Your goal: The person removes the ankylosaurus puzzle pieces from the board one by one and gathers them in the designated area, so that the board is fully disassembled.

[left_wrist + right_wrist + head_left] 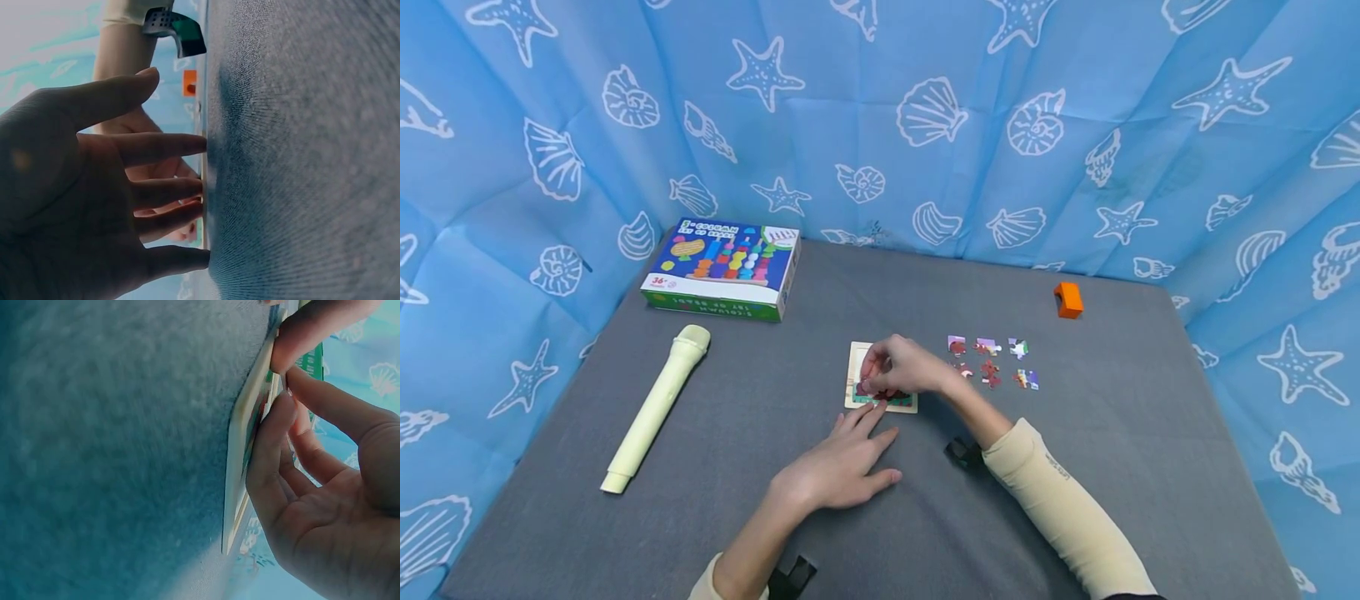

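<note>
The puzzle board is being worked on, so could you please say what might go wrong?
The puzzle board could slip, as the left hand seems to brace its near edge only with fingertips. The loose pieces on the right lie close to the right forearm, which might nudge them.

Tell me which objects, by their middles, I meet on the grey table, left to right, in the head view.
Pale-yellow microphone-shaped stick, blue-and-green printed rectangular box, square wooden puzzle board, loose multicoloured jigsaw pieces, orange arch-shaped block.

Cream sleeves (1062, 510), black wrist mounts (961, 453), seemingly plastic
</note>
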Motion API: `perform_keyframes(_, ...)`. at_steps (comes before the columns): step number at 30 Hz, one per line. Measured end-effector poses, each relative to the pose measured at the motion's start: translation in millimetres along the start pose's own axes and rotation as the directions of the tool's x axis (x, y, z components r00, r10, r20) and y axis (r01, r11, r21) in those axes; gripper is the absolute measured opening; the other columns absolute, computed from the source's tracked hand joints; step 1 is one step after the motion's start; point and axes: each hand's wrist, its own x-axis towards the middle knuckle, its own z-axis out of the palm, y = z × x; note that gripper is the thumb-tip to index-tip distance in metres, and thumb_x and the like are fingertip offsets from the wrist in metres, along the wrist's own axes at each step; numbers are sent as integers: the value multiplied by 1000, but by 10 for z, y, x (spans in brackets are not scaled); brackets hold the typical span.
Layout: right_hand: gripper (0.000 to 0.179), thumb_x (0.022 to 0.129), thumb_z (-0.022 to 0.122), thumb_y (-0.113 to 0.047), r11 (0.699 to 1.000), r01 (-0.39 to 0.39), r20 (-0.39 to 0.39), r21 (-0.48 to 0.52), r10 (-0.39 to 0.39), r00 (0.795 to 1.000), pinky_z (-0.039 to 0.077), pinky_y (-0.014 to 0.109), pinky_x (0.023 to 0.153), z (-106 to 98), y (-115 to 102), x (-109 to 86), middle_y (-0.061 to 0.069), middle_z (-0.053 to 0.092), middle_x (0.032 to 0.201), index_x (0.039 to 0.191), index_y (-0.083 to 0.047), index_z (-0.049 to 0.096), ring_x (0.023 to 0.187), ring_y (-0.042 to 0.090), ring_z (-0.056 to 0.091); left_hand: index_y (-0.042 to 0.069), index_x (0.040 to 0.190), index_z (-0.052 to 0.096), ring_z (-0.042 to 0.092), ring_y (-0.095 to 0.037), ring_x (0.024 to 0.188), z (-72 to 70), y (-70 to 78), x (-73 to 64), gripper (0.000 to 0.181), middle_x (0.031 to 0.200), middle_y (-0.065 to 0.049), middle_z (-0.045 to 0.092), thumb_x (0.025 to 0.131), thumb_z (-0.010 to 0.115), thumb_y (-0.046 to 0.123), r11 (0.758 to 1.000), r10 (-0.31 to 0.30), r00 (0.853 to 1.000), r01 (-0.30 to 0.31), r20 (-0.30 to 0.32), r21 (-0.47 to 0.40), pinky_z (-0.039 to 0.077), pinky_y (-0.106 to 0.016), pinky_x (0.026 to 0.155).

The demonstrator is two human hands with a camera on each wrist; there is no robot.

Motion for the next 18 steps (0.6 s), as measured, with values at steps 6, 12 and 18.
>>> perform_keyframes(6, 7, 100, 77, -8, 998, 63, -9, 16, -63, 998, 57, 22, 69, -5, 5, -53, 11, 79, 90, 104, -3, 75, 73, 11, 69, 11, 161, 53, 19, -39, 169, 63, -92, 46, 68, 181, -16, 24, 110, 59, 54, 1000, 16, 1000, -16, 10, -20, 25, -76, 129)
perform_keyframes(12, 9, 100, 76, -8, 991, 125, -58, 50, -122, 991, 58, 21, 72, -28, 55, -145, 14, 79, 94, 106, -2, 74, 78, 9, 69, 9, 161, 52, 16, -38, 171, -42, 20, 7, 65, 183, -15, 21, 109, 62, 47, 999, -21, 999, 22, 43, -24, 23, -74, 131)
perform_keyframes(18, 10, 100, 77, -7, 988, 120, -72, 101, -113, 991, 59, 20, 78, -110, 105, -309, 16, 79, 97, 108, -1, 74, 82, 11, 70, 8, 160, 54, 18, -36, 171, -86, 100, -33, 62, 181, -15, 28, 110, 63, 44, 999, -50, 998, 50, 47, -6, 24, -69, 134)
